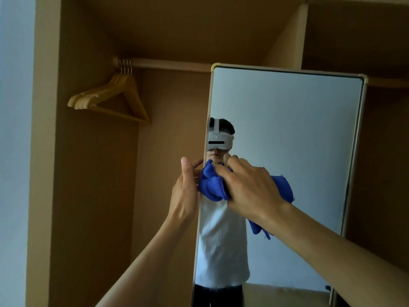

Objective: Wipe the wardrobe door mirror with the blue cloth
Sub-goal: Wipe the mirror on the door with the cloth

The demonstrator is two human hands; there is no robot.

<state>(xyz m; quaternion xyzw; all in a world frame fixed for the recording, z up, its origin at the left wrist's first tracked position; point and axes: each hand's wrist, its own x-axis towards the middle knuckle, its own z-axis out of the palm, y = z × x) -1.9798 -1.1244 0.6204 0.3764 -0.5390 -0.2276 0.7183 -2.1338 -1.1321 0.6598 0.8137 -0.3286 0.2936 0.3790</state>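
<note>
**Blue cloth (213,187) bunched at the left edge of the mirror (298,129)**

Blue and soft, the cloth is judged to be light and limp, with no stiffness of its own. It is gathered into a thick wad, and two loose ends hang down below the wrist. Such a cloth is best held in the middle of the wad, under the palm, so that the pressure is spread and no end is dragged over the glass. The mirror is judged smooth, hard and fragile. It is set in a thin pale frame on a door that can probably swing, so it is better steadied at the frame than on the glass.

The cloth is pressed against the glass close to the left edge, at about the middle of the visible height. It is gripped by the right hand (250,187), whose fingers are curled over the wad with the knuckles raised; the right forearm is stretched forward and upward from the lower right. The left edge of the door is held by the left hand (184,191). Its thumb is kept straight and points upward, and its fingers are passed round the edge and are mostly hidden. The two hands are just beside each other, with only the cloth and the frame between them.
</note>
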